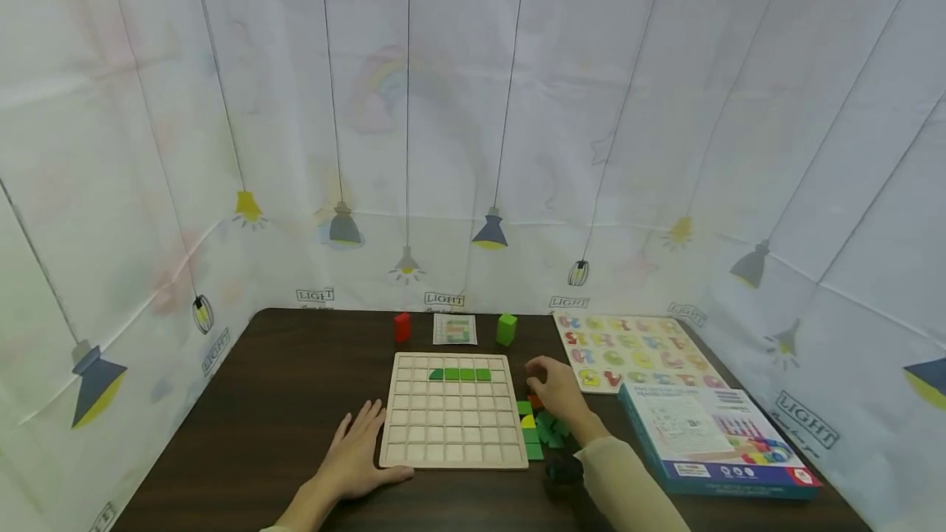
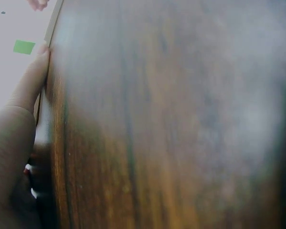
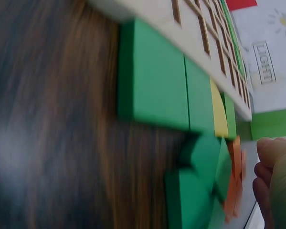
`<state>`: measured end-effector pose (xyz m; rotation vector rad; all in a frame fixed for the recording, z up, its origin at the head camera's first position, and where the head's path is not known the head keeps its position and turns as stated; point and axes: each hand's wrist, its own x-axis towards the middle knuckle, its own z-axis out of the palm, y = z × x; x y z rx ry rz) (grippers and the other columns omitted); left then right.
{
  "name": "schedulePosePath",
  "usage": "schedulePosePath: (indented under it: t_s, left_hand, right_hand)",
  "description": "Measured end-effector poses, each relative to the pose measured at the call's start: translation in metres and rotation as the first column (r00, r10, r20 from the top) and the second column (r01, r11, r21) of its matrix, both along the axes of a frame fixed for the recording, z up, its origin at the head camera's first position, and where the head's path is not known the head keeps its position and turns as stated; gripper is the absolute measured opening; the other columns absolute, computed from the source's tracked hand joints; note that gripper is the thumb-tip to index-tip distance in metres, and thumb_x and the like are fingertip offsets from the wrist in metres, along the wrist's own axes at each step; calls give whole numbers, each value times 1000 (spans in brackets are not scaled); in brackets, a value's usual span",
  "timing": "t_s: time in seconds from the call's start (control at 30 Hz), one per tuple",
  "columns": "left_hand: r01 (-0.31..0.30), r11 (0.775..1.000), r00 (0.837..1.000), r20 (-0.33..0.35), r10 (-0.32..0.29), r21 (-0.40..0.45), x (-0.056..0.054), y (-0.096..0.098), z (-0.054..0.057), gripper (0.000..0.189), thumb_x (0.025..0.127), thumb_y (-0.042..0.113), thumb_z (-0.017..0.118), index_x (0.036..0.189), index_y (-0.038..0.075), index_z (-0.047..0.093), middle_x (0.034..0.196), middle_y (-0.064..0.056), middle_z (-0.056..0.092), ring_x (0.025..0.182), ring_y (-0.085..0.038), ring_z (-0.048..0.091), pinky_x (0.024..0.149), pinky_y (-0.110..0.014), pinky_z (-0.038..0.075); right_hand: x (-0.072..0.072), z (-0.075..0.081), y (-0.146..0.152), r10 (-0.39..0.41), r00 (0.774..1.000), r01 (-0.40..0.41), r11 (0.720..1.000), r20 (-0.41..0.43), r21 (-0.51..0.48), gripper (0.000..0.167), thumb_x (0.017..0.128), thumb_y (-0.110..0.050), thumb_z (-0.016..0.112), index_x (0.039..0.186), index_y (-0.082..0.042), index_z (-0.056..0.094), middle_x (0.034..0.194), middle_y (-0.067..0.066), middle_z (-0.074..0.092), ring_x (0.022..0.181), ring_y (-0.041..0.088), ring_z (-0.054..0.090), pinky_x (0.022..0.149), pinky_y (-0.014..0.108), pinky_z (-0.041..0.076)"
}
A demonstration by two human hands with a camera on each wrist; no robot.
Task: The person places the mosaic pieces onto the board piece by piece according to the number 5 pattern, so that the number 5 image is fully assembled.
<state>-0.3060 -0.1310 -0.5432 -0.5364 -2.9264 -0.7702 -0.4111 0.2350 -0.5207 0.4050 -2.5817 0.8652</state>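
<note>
A wooden grid board [image 1: 456, 421] lies on the dark table, with several green pieces [image 1: 460, 374] in a row near its far edge. My left hand [image 1: 356, 454] rests beside the board's near left corner, fingers extended and thumb by the near edge. To the right of the board, my right hand [image 1: 557, 388] hovers over loose pieces with its fingers bent; I cannot tell whether anything is between the fingertips. Close by it are orange pieces [image 3: 235, 179], dark green pieces [image 3: 195, 198] and a yellow piece [image 3: 219, 107] lined up with green blocks [image 3: 157, 76].
A red block [image 1: 402, 327], a pattern card [image 1: 454, 329] and a light green block [image 1: 506, 329] stand beyond the board. At right are a number board [image 1: 584, 355] and a blue-edged box [image 1: 720, 442]. A printed curtain [image 1: 458, 130] surrounds the table.
</note>
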Motion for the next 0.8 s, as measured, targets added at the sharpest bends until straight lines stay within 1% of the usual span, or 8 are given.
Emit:
schedulePosePath:
  t_s: [0.07, 0.2, 0.3, 0.4, 0.67, 0.8]
  left_hand:
    - [-6, 1000, 1000, 10, 6, 0, 1, -2, -1, 110, 70, 75, 61, 145, 0, 33, 152, -18, 25, 141, -34, 15, 110, -57, 7]
    - [-18, 1000, 1000, 14, 18, -2, 1, -4, -1, 111, 69, 77, 60, 145, 0, 33, 152, -18, 25, 141, -33, 15, 110, -57, 7]
    - [-16, 1000, 1000, 14, 16, -6, 1, -5, 0, 112, 69, 77, 59, 145, -1, 33, 152, -18, 25, 141, -33, 15, 110, -57, 7]
    - [-8, 1000, 1000, 16, 8, -6, 1, -5, 2, 112, 70, 77, 59, 145, -2, 33, 152, -19, 25, 141, -34, 15, 110, -57, 7]
    - [3, 1000, 1000, 12, -3, 4, 2, -2, 3, 111, 70, 77, 58, 145, -2, 33, 152, -19, 25, 141, -34, 15, 110, -57, 7]
    - [6, 1000, 1000, 12, -6, -5, 1, 0, 1, 111, 70, 77, 58, 145, -2, 33, 151, -19, 25, 141, -34, 15, 110, -57, 8]
  right_hand:
    - [2, -1, 5, -10, 1000, 10, 1000, 7, 7, 21, 82, -1, 72, 102, -3, 68, 98, 7, 67, 91, 24, 63, 79, 42, 53]
    - [5, 0, 11, -3, 1000, 3, 1000, 26, 18, 19, 82, 0, 70, 101, -2, 68, 95, 8, 67, 87, 25, 63, 77, 44, 53]
    - [7, -1, 14, -3, 998, 2, 1000, 60, 28, 17, 83, -2, 70, 100, -3, 68, 94, 7, 66, 85, 23, 62, 76, 42, 53]
    - [8, -2, 15, -3, 997, 1, 1000, 75, 31, 17, 83, -3, 71, 99, -4, 68, 93, 6, 66, 83, 20, 62, 76, 41, 53]
    - [11, 1, 15, 2, 999, -3, 1000, 40, 28, 16, 81, 2, 70, 96, -3, 68, 90, 7, 66, 81, 21, 61, 73, 41, 53]
    - [12, 2, 15, -22, 997, 21, 1000, 67, 16, 17, 82, 3, 69, 98, -2, 68, 92, 8, 66, 83, 22, 62, 76, 41, 53]
